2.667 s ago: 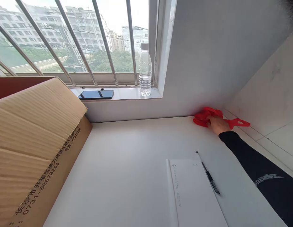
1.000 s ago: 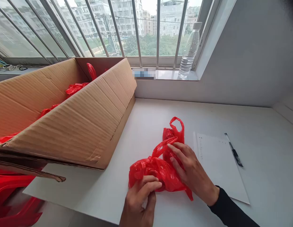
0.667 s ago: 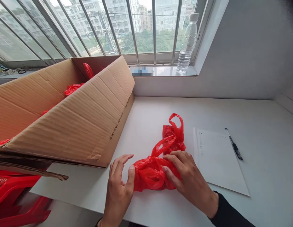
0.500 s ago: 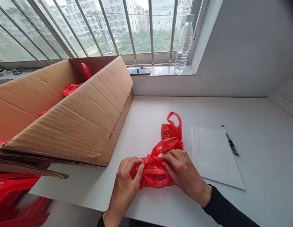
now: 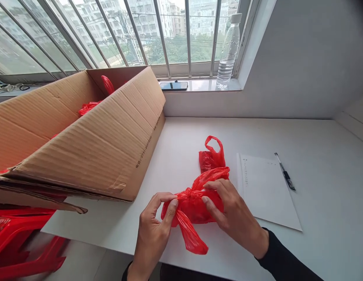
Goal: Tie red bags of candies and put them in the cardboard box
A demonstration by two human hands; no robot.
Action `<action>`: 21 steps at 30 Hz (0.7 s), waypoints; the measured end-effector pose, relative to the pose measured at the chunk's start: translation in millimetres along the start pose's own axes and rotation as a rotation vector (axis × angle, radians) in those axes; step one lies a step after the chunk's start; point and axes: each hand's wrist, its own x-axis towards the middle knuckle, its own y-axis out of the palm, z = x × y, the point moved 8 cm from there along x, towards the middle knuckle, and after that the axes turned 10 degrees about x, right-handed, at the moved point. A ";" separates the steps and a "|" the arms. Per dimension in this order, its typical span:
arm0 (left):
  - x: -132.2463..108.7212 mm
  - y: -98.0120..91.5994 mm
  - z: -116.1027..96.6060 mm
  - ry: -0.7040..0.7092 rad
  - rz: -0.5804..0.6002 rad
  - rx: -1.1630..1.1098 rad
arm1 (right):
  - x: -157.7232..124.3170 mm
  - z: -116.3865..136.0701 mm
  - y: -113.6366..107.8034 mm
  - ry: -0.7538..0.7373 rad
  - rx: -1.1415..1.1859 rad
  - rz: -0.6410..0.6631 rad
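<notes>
A tied red plastic bag (image 5: 196,208) lies on the white table in front of me, its knot upward. One handle end droops toward the table's front edge and the other stretches up to the right. My left hand (image 5: 156,222) pinches the left side of the bag close to the knot, thumb against fingertips. My right hand (image 5: 230,208) is at the bag's right side, thumb and index finger apart, fingertips touching the red plastic. Just behind lies a second red plastic bag (image 5: 207,160) with its loop handle up. The contents of both bags are hidden.
A large open cardboard box (image 5: 105,144) with red bags inside stands at left. Paper sheets (image 5: 272,195) and a pen (image 5: 285,173) lie at right. A phone (image 5: 173,86) and a water bottle (image 5: 228,54) are on the windowsill. A red plastic stool (image 5: 26,234) is at lower left.
The bag's near handle loop has stretched into a flattened end pointing down toward me. My right thumb and index finger have spread apart. The view has shifted slightly.
</notes>
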 end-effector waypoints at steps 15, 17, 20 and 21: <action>-0.5 -5.3 26.9 -0.222 -0.068 -0.154 | -11.3 -12.6 -19.6 0.156 0.157 -0.027; 1.2 -7.9 34.0 -0.245 -0.079 -0.162 | -12.7 -20.1 -23.0 0.234 0.195 -0.050; 4.0 -5.2 29.3 -0.222 -0.037 -0.151 | -13.9 -25.0 -20.5 0.306 0.240 -0.048; 4.8 -2.9 24.3 -0.202 -0.018 -0.131 | -13.7 -24.2 -18.2 0.308 0.250 -0.040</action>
